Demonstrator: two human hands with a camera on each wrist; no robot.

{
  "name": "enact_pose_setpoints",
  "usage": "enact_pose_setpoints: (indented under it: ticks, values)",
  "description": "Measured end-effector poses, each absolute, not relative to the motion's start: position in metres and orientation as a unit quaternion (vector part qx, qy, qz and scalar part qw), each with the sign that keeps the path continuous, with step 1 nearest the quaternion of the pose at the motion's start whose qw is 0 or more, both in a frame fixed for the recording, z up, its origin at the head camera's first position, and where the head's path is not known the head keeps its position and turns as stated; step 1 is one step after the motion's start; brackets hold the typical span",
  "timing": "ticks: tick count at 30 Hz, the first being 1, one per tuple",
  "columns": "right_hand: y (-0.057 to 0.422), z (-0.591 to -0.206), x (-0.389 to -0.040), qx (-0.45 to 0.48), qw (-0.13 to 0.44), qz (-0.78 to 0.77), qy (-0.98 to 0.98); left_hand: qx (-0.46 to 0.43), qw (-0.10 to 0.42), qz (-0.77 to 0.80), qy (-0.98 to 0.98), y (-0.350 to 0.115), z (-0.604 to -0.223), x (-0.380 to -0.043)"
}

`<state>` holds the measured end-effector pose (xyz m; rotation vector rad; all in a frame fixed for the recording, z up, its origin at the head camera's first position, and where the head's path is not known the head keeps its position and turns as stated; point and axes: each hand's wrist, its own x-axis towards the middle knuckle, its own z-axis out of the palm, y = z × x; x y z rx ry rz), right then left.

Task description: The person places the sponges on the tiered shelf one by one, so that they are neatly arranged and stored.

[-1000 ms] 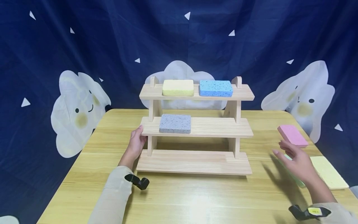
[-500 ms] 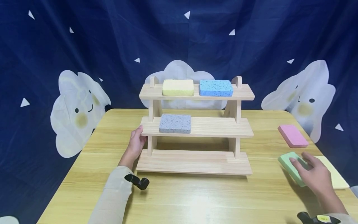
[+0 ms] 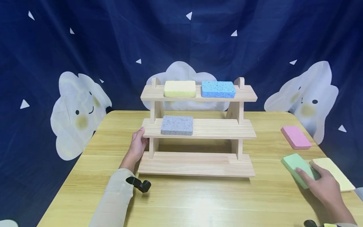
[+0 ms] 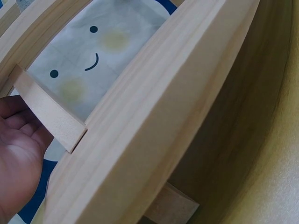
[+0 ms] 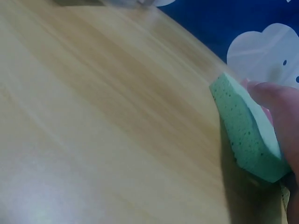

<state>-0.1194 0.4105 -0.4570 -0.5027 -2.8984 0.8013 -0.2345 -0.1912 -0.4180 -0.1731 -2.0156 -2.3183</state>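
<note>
A three-tier wooden shelf (image 3: pixel 198 164) stands mid-table. My left hand (image 3: pixel 137 145) holds the left end of its middle board, thumb at the board's edge; in the left wrist view the left hand (image 4: pixel 21 154) shows beside an upright. On the right, my right hand (image 3: pixel 326 186) grips a green sponge (image 3: pixel 295 164), thumb on the near side and fingers over the far side. The right wrist view shows this green sponge (image 5: pixel 247 135) tilted close over the table. Beside that hand lies a pale yellow sponge (image 3: pixel 334 173), partly hidden by it.
On the top board sit a yellow sponge (image 3: pixel 180 89) and a blue sponge (image 3: pixel 218 90). A grey sponge (image 3: pixel 177 125) rests on the middle board's left half. Farther back on the table (image 3: pixel 181 201) is a pink sponge (image 3: pixel 296 137). A dark blue curtain (image 3: pixel 170 34) hangs behind.
My right hand has come down from above the green sponge, moved right and taken hold of it. The left hand stays on the shelf, and the other sponges have not moved.
</note>
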Motion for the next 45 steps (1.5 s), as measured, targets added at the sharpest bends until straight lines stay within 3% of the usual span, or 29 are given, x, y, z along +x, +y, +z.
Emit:
enact_pose_setpoints:
  ticks: [22, 45]
  values:
    - [0.408, -0.462, -0.114, -0.122, 0.05, 0.246, -0.96, -0.049, 0.026, -0.754, -0.655, -0.192, -0.418, -0.235]
    - [0.362, -0.387, -0.137, 0.02, 0.146, 0.264, -0.953, -0.052, 0.026, -0.76, -0.648, -0.192, -0.419, -0.236]
